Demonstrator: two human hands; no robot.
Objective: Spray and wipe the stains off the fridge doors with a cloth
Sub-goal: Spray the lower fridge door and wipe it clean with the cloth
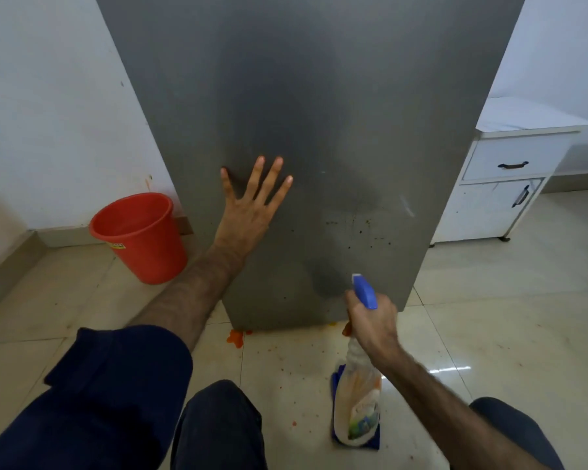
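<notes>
The grey fridge door (319, 96) fills the middle of the view. Dark specks of stain (360, 228) dot its lower right part. My left hand (252, 205) presses flat on the door with fingers spread, left of the stains. My right hand (372, 322) grips the neck of a spray bottle (357, 401) near the door's bottom edge. Its blue nozzle (364, 291) points at the door just below the specks. A blue cloth (370, 444) lies on the floor under the bottle, mostly hidden by it.
A red bucket (140, 235) stands on the tiled floor left of the fridge, by the wall. A white cabinet (510, 184) with dark handles stands to the right. Orange splatter (235, 337) marks the floor at the fridge's base. My knees are at the bottom edge.
</notes>
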